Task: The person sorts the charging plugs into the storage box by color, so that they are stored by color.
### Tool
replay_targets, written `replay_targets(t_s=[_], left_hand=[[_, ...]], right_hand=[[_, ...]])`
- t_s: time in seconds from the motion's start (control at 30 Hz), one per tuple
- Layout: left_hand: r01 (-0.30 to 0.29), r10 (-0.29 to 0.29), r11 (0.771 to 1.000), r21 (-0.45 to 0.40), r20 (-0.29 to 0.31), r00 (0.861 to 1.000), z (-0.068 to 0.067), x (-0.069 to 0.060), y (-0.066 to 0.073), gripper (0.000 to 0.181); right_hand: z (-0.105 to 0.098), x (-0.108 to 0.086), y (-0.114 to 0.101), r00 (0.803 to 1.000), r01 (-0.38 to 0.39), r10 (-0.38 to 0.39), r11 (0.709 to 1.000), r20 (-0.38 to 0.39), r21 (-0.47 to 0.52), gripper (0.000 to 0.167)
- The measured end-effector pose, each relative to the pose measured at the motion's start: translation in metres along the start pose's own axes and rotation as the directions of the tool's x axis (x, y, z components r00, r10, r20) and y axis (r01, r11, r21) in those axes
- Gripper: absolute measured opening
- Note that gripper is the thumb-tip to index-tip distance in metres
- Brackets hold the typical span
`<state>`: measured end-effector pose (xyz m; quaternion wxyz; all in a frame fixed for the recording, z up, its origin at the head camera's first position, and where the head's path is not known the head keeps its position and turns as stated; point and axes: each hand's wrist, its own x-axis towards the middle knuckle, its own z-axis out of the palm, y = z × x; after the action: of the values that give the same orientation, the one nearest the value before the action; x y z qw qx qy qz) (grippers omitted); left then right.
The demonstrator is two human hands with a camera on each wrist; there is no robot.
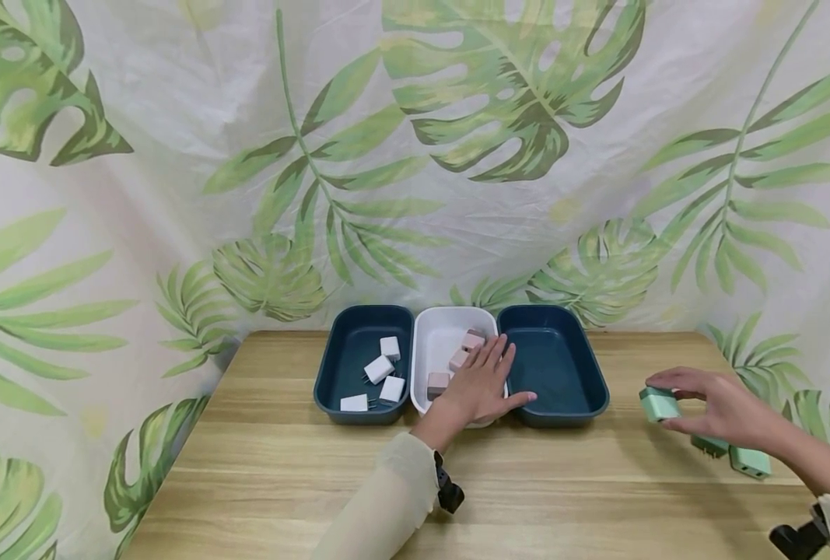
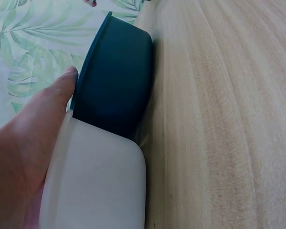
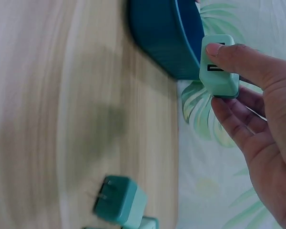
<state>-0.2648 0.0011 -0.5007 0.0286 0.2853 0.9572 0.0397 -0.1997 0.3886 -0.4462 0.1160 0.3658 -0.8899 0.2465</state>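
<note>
A green USB charger (image 3: 220,81) is pinched between the thumb and fingers of my right hand (image 1: 726,408), held above the table to the right of the trays. Two USB ports show beside the thumb in the right wrist view. Below that hand lie more green chargers (image 1: 749,462), partly hidden by it in the head view. My left hand (image 1: 474,389) spreads its fingers over the white tray (image 1: 425,334), its thumb reaching over the edge of the right dark blue tray (image 1: 558,420). Several pink chargers (image 1: 438,383) sit in the white tray, some partly covered by the left hand.
Left of the white tray stands another dark blue tray (image 1: 330,365) with several white chargers (image 1: 379,369) in it. All the trays stand side by side near the back edge of the wooden table (image 1: 260,467). A leaf-patterned cloth (image 1: 358,155) hangs behind.
</note>
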Motion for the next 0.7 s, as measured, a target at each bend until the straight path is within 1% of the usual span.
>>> replay_targets(t_s=[0.17,0.47,0.57,0.7], left_hand=[[0.007,-0.007,1.0,0.017,0.008,1.0,0.0,0.0,0.001,0.097],[0.003,-0.003,1.0,0.028,-0.01,1.0,-0.003,-0.002,0.001,0.096],[0.003,-0.002,0.999,0.036,-0.011,1.0,-0.003,-0.002,0.002,0.096],[0.004,-0.004,0.999,0.053,-0.007,1.0,-0.005,-0.002,0.003,0.096]], right_hand=[[0.001,0.015,-0.002,1.0,-0.013,0.013,1.0,0.012,-0.026,0.06],[0.003,0.042,-0.003,0.998,-0.025,0.029,0.998,0.061,-0.066,0.055],[0.005,0.051,-0.004,0.996,-0.039,0.044,0.998,0.082,-0.055,0.053],[0.009,0.063,-0.005,0.996,-0.036,0.04,0.998,0.082,-0.048,0.053]])
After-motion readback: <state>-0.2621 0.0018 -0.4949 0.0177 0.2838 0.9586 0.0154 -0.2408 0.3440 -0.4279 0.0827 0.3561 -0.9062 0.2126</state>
